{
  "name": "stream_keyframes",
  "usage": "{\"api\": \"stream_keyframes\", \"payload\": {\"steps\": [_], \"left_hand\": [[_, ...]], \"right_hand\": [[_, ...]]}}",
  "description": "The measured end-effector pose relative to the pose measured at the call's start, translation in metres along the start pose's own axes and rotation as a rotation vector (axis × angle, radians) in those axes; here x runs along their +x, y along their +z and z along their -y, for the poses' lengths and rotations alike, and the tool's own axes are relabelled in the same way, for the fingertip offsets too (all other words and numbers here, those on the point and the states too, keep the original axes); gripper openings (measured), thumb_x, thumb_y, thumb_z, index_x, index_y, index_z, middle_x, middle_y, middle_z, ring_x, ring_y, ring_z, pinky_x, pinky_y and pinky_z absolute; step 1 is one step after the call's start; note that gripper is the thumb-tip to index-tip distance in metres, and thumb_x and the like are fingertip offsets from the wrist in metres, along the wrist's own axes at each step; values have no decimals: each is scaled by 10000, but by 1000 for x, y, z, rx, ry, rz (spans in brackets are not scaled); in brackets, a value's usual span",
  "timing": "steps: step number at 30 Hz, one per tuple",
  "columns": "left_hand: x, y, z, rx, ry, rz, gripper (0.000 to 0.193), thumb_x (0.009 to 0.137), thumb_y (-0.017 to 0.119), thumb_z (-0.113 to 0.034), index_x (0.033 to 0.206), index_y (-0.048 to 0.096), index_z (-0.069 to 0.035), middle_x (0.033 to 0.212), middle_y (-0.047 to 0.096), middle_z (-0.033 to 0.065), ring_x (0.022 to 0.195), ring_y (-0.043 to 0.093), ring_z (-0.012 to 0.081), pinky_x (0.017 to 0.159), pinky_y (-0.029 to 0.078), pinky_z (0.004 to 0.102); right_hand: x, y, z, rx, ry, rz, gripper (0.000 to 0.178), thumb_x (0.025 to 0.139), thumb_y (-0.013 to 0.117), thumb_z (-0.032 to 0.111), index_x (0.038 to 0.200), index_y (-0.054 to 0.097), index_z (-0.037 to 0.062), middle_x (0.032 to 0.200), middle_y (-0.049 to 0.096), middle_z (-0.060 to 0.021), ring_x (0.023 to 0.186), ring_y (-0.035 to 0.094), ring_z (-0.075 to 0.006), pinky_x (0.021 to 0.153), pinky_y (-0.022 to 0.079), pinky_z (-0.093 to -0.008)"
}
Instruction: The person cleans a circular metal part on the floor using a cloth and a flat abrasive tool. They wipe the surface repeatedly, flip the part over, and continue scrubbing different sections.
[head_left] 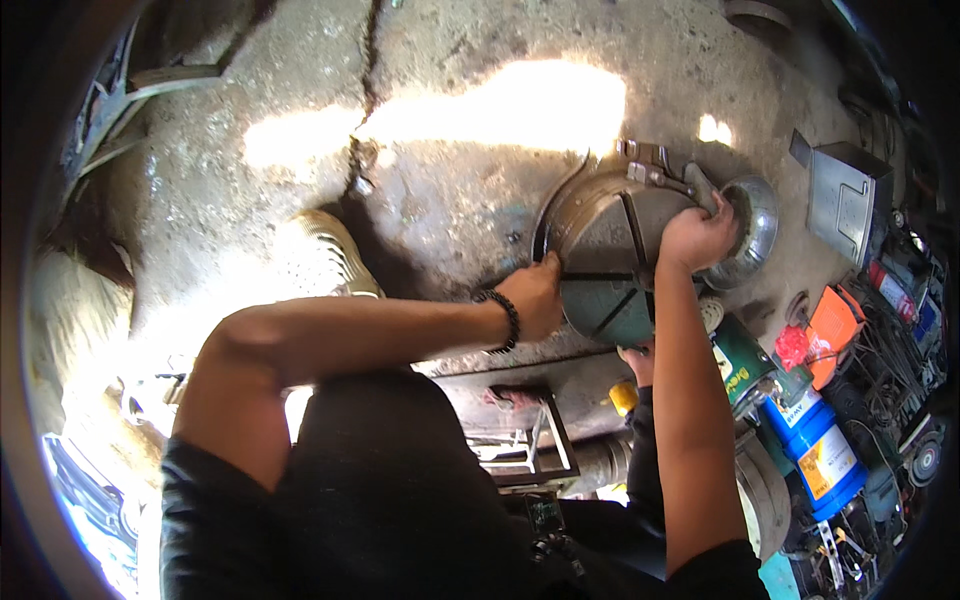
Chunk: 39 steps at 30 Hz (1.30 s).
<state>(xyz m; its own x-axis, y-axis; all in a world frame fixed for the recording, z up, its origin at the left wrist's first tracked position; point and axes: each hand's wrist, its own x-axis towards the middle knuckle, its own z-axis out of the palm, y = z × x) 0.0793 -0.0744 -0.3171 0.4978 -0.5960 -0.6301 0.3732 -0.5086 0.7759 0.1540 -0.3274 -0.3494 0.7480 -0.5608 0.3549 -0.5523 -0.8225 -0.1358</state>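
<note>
A round, dark metal plate (597, 242) with radial slots stands tilted in front of me, a brown, rusty rim along its far left side. My left hand (537, 298), with a beaded bracelet at the wrist, is closed on the plate's left edge. My right hand (697, 236) is closed around a grey oblong block (702, 188) at the plate's upper right; its far end is covered by my fingers. A metal clamp-like piece (648, 163) sits at the far edge, beside the block. Another person's hand (640, 362), in a dark sleeve, touches the plate's near edge.
Right of the plate lies a shiny metal bowl (757, 235). Beyond it is a grey metal box (850, 200). A green canister (737, 362), a blue bucket (818, 455) and an orange piece (836, 325) crowd the right side. A metal frame (550, 440) stands nearer me. Cracked concrete floor (440, 220) spreads left.
</note>
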Motion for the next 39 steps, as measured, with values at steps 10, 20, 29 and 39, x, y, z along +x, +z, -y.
{"api": "stream_keyframes", "payload": {"steps": [10, 20, 29, 39], "left_hand": [[2, 1, -2, 46, 10, 91, 622, 893, 471, -100, 1382, 303, 246, 1179, 601, 413, 1123, 622, 488, 977, 505, 493], [8, 18, 13, 61, 39, -31, 590, 902, 491, -89, 1397, 323, 182, 1038, 633, 389, 1001, 635, 513, 896, 513, 526], [4, -1, -3, 86, 80, 2, 581, 889, 488, -84, 1388, 343, 175, 1059, 629, 393, 1018, 627, 525, 910, 511, 531], [41, -29, -59, 146, 163, -272, 541, 867, 536, -144, 1360, 477, 73, 1237, 598, 364, 1086, 652, 433, 953, 530, 494]], "right_hand": [[-1, 0, -6, 4, -32, 12, 342, 768, 522, 11, 1035, 722, 86, 1088, 670, -163, 1034, 614, -415, 914, 468, -539], [-1, -2, -3, 17, 33, 39, 346, 778, 526, 13, 1053, 721, 92, 1099, 666, -147, 1051, 620, -392, 926, 461, -536], [0, 1, -5, 20, -14, 23, 343, 782, 521, 38, 1055, 720, 99, 1095, 662, -142, 1042, 620, -387, 903, 455, -546], [-2, 0, 1, 32, -23, -8, 321, 783, 521, 32, 1022, 724, 101, 1080, 659, -159, 1047, 616, -387, 892, 462, -544]]}}
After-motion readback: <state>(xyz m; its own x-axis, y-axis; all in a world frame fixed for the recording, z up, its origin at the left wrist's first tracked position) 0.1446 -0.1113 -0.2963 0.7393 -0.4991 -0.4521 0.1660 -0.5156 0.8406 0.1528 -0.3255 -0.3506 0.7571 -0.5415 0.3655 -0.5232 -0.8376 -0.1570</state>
